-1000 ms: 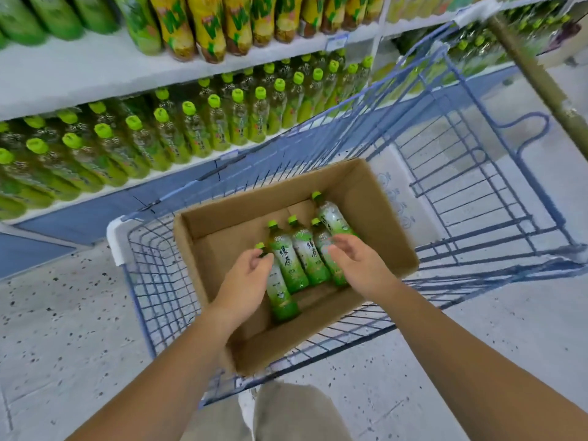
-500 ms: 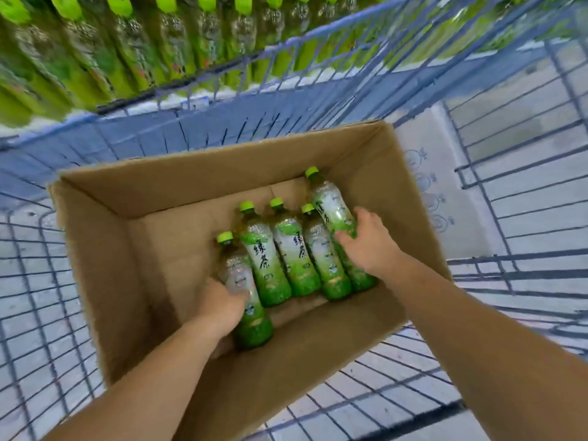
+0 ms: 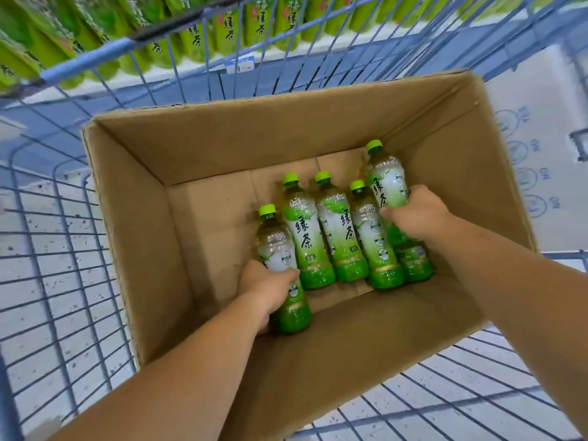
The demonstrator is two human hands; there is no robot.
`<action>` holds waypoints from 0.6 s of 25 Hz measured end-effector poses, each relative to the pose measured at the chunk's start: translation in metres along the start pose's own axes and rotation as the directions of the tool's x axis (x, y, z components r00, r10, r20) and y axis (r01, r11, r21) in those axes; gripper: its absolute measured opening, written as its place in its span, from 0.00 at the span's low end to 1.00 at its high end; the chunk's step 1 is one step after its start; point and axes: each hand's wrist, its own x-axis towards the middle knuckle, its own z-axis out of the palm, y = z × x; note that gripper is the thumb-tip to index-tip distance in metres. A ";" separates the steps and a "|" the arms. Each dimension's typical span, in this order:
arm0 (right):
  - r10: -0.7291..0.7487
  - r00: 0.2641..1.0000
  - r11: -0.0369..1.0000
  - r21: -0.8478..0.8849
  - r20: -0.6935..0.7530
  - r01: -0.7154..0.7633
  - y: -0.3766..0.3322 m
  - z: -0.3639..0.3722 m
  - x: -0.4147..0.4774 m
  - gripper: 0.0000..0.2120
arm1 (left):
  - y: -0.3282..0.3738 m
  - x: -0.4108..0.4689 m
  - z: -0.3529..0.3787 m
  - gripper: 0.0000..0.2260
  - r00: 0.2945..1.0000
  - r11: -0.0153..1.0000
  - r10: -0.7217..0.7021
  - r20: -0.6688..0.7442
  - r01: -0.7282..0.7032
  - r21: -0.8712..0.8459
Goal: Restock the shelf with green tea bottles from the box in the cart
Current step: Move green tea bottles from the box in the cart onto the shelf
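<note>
Scene: a person leans over a blue wire cart, both arms down inside an open cardboard box that sits in it.
Left hand: fingers wrapped around the lower body of the leftmost bottle, which lies on the box floor.
Right hand: closed around the middle of the rightmost bottle — its cap end appears slightly raised.
Step in hand: lifting one bottle per hand, by the look of it.
How to do it well: draw each bottle clear of its neighbours and the box walls before swinging toward the shelf — smooth labels could slip in a loose hold.
Count: five green tea bottles in the box, two gripped, three middle bottles lying free; one box; one cart.
</note>
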 end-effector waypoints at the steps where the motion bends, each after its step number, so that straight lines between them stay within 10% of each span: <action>1: 0.040 0.998 0.993 0.112 0.044 -0.045 0.003 -0.001 -0.004 0.25 | 0.000 -0.002 -0.001 0.23 1.000 1.000 0.020 -0.006 -0.020 0.015; 5: 0.110 0.945 0.791 0.549 0.307 -0.270 0.007 0.000 -0.041 0.17 | 0.012 -0.015 -0.006 0.28 0.995 0.995 0.098 -0.025 -0.097 0.032; 9: 0.075 0.876 0.716 0.585 0.477 -0.380 0.005 0.010 -0.082 0.13 | 0.029 -0.025 -0.013 0.32 0.996 0.997 0.081 0.042 -0.081 0.007; 15: 0.075 0.869 0.662 0.628 0.489 -0.410 -0.010 0.025 -0.130 0.10 | 0.044 -0.041 -0.035 0.09 0.973 0.981 0.183 0.141 -0.189 0.032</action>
